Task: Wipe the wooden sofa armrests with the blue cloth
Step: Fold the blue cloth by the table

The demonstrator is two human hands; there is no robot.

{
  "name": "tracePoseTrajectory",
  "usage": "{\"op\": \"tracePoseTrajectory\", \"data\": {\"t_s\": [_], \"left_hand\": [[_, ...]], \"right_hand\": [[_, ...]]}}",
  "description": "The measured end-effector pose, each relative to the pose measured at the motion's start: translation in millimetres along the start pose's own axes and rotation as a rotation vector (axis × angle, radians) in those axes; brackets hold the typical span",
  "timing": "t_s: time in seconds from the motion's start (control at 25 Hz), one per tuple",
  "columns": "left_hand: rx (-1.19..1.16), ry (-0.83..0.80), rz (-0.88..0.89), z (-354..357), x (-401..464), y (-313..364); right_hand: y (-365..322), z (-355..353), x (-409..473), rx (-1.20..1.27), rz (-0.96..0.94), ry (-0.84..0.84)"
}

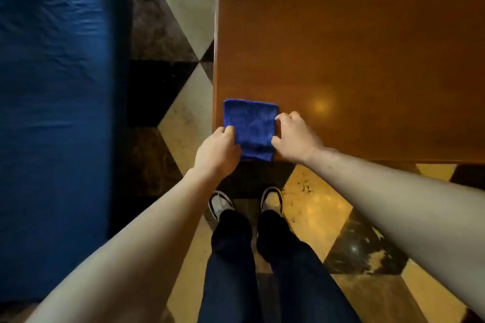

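Observation:
A folded blue cloth (pixel 250 126) lies flat on the near left corner of a glossy wooden table (pixel 354 47). My left hand (pixel 217 151) pinches the cloth's left edge with thumb and fingers. My right hand (pixel 295 136) grips the cloth's right edge, fingers curled onto it. Both hands sit at the table's front edge. No wooden armrest is in view.
A dark blue sofa seat (pixel 52 99) fills the left side. Between sofa and table runs a strip of patterned tile floor (pixel 181 102). My legs and shoes (pixel 271 198) stand on the floor just before the table's near edge.

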State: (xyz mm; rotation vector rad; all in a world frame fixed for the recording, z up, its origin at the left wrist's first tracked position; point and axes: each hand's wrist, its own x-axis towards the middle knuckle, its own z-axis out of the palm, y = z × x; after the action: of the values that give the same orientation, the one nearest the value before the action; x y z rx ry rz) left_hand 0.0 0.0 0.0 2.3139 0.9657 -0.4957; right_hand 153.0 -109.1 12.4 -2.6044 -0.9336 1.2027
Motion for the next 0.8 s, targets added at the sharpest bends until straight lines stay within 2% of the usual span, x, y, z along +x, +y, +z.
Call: {"op": "tracePoseTrajectory", "data": {"t_s": [0.16,0.28,0.4,0.52,0.64,0.72,0.8], "left_hand": [[-0.211,0.174,-0.156,42,29,-7],[-0.315,0.247,-0.258,55,42,-8],[-0.674,0.14,-0.468,53,53,-6],[-0.912,0.015,-0.513,53,54,-7],[-1.034,0.049,-0.503,51,43,-8],[-1.229,0.044,-0.551,45,27,-3],[-1.458,0.019,-0.668,36,7,-1]], "right_hand": [[3,45,35,0.245,0.247,0.169],[-1,71,42,0.423,0.336,0.261],[-8,80,40,0.642,0.359,0.262],[-10,79,38,0.743,0.329,0.235],[-10,74,32,0.964,0.358,0.247],[-10,67,19,1.111,0.362,0.207],[-15,61,2,1.114,0.304,0.128]]}}
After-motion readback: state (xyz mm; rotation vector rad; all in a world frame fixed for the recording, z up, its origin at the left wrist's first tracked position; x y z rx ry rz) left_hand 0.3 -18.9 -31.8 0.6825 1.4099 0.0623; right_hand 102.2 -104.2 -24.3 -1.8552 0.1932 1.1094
